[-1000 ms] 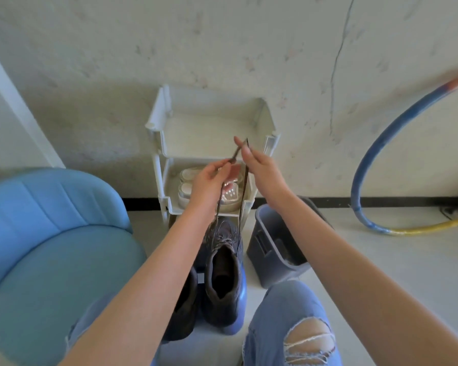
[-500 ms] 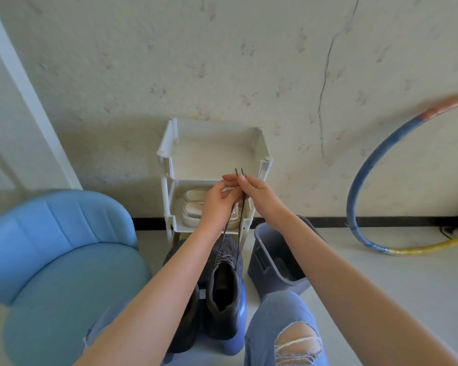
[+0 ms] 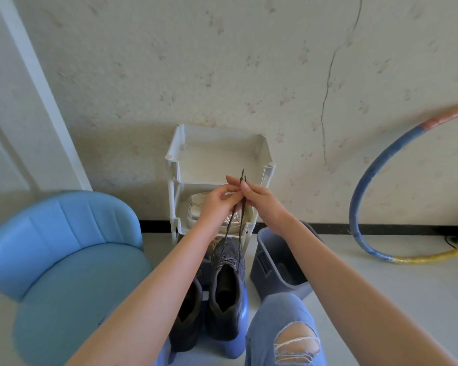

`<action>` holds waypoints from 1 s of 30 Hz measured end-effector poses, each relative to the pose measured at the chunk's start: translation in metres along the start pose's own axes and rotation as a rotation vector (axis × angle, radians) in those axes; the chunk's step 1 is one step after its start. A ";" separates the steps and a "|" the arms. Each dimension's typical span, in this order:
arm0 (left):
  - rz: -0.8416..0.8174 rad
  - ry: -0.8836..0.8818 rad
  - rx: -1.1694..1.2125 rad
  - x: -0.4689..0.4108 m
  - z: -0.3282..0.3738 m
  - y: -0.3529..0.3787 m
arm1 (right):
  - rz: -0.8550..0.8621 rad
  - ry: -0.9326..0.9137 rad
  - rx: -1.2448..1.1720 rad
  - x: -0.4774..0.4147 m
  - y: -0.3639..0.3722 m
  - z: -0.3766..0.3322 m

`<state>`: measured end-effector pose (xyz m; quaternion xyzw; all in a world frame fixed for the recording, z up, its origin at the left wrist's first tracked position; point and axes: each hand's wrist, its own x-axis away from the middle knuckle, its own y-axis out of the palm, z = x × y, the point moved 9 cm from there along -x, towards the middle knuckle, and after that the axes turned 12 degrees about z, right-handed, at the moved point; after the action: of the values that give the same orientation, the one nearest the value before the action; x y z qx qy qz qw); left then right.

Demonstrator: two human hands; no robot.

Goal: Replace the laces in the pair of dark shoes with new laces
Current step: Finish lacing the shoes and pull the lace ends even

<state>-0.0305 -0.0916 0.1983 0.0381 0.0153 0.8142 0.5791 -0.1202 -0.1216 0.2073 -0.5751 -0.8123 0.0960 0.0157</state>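
Hands that were apart a second ago have met above the stool: the left hand (image 3: 217, 204) and right hand (image 3: 262, 202) each pinch the dark lace (image 3: 242, 174), its two tips standing side by side just above the fingers. Both strands drop taut to the right dark shoe (image 3: 226, 291), partly laced; the left dark shoe (image 3: 188, 318) stands touching it, both on one blue stool (image 3: 236, 347), heels close to its near edge. One white two-tier rack (image 3: 265, 154) stands against the wall; its lower tray holds two pale sneakers (image 3: 198, 207). One grey bin (image 3: 278, 260) sits just beside stool and rack, its contents too dark to tell. Bare floor (image 3: 381, 286) lies open rightward toward one hoop (image 3: 368, 180); one blue chair (image 3: 64, 260) crowds the left.
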 end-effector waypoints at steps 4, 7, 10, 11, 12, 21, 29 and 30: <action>-0.026 0.012 -0.060 0.000 0.004 -0.001 | 0.024 0.005 -0.047 0.003 0.003 -0.003; -0.054 0.057 -0.117 -0.001 0.009 -0.001 | 0.035 -0.003 -0.031 0.004 0.003 -0.004; -0.072 0.097 -0.155 -0.003 0.012 0.000 | 0.048 -0.018 -0.019 0.002 0.000 -0.004; -0.069 0.113 -0.150 -0.004 0.013 0.000 | 0.057 -0.019 -0.026 0.001 0.000 -0.004; -0.061 0.127 -0.138 -0.004 0.014 0.001 | 0.066 -0.017 -0.038 0.000 0.000 -0.004; 0.051 0.192 -0.148 -0.004 0.019 -0.006 | 0.010 0.007 -0.026 -0.001 0.003 -0.011; 0.053 0.264 -0.358 -0.005 0.029 -0.006 | 0.003 -0.008 0.069 0.001 0.002 -0.018; 0.058 0.255 -0.343 -0.005 0.029 -0.008 | -0.004 -0.008 0.071 0.000 0.003 -0.019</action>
<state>-0.0191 -0.0947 0.2269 -0.1638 -0.0517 0.8195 0.5467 -0.1151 -0.1176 0.2250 -0.5723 -0.8095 0.1268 0.0331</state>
